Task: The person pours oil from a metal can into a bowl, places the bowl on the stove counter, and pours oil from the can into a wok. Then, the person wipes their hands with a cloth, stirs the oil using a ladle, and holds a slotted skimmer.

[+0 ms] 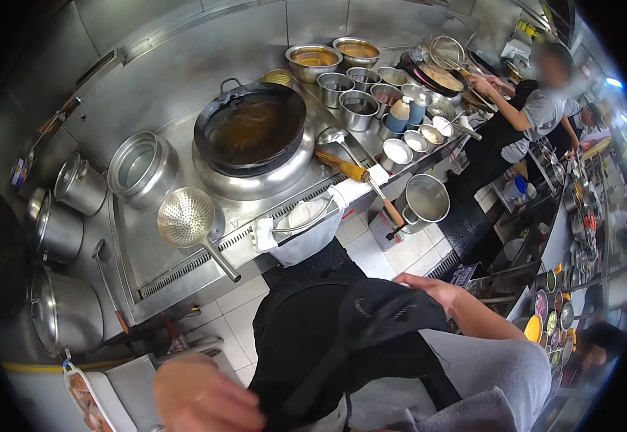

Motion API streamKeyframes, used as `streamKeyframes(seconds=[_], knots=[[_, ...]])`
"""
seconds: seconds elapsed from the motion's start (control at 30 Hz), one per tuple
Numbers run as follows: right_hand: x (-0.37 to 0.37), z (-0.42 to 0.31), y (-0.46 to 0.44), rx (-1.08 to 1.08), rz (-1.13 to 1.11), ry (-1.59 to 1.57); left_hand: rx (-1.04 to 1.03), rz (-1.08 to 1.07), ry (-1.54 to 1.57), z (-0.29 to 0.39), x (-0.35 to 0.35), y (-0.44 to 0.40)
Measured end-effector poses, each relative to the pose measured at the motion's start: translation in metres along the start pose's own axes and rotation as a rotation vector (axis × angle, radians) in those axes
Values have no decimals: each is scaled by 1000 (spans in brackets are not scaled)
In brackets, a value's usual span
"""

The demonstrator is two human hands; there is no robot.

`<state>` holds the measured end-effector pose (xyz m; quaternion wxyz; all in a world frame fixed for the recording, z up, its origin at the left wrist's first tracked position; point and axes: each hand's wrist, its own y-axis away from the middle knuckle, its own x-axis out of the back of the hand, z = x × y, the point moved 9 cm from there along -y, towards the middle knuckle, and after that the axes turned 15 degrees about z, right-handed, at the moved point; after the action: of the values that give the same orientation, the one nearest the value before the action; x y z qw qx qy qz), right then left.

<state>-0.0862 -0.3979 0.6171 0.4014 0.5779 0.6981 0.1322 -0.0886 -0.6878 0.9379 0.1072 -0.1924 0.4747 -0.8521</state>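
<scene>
My left hand (209, 399) is low in the head view, smeared by motion, left of my black apron (313, 338). A long white dish (108, 396) with pieces of what looks like meat lies further left of it. My right hand (432, 289) is at the apron's right side, its fingers bent together; whatever they may hold is hidden. Ahead, on the steel range, a black wok (216, 137) with brownish liquid rests on a round metal ring. A perforated strainer ladle (186, 216) lies in front of it. A ladle (353, 155) and a bamboo brush (342, 165) are to its right.
Lidded pots (65, 309) line the left side. Metal seasoning containers (360, 108) and squeeze bottles (400, 115) crowd the right of the range. A metal pot (427, 198) stands below the front edge. Another person (522, 115) works at a further wok; ingredient bowls (543, 302) fill the right counter.
</scene>
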Motion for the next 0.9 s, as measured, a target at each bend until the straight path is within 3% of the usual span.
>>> streamKeyframes(seconds=[0.07, 0.13, 0.2, 0.43, 0.6, 0.73, 0.8, 0.87, 0.9], knots=[[-8, -11, -10, -33, 16, -28, -4, -58, -28, 20, 0, -1], [-29, -34, -15, 90, 9, 324, -16, -145, -85, 33, -4, 1], [-57, -58, -22, 172, -16, 426, -27, -160, -129, 42, -2, 3], [-122, -76, -59, 212, -343, 712, -40, -135, -248, 54, 10, 11], [-112, -80, -91, 221, -413, 747, -20, -97, -326, 42, 16, 6], [-63, -89, -124, 379, -476, 875, 58, -19, -483, 19, 25, 10], [7, -104, -159, 337, -162, 1007, 160, 104, -657, 0, 45, 30], [91, -128, -192, 644, 101, 1076, 389, 423, -923, -27, 76, 86], [137, -129, -204, 634, 222, 1192, 674, 831, -509, -67, 98, 126]])
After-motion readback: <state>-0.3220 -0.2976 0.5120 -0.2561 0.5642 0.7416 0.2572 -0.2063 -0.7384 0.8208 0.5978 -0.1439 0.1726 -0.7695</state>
